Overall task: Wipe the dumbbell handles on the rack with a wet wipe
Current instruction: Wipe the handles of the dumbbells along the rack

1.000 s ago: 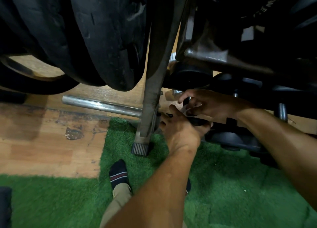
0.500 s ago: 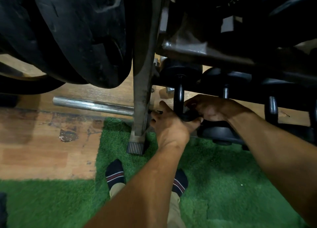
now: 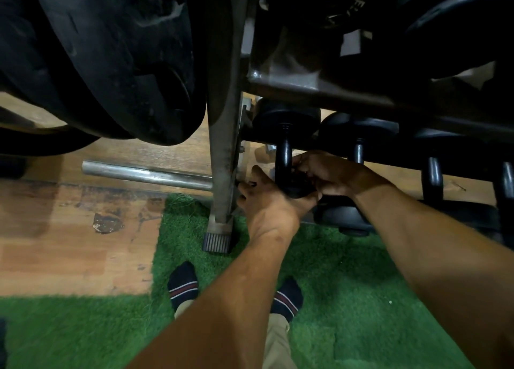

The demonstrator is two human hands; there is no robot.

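Observation:
A black dumbbell lies on the lowest rack shelf, its handle point(image 3: 283, 157) pointing toward me. My left hand point(image 3: 267, 204) curls around the dumbbell's near end from the left, next to the rack leg. My right hand point(image 3: 331, 174) closes on the lower part of the same handle from the right. The two hands almost touch over the dark near head point(image 3: 299, 192). No wet wipe shows; the fingers may hide it. More black dumbbell handles point(image 3: 358, 153) point(image 3: 432, 176) sit further right on the shelf.
The grey rack leg point(image 3: 222, 160) with a ribbed rubber foot point(image 3: 216, 242) stands just left of my hands. Big black weight plates point(image 3: 116, 62) hang overhead at left. A steel bar point(image 3: 144, 175) lies on the wood floor point(image 3: 69, 246). My socked feet point(image 3: 182, 282) stand on green turf point(image 3: 347, 285).
The black handle, hidden by my hands a second ago, now stands bare above them. Both hands have slid down to its near end, and the view has shifted slightly.

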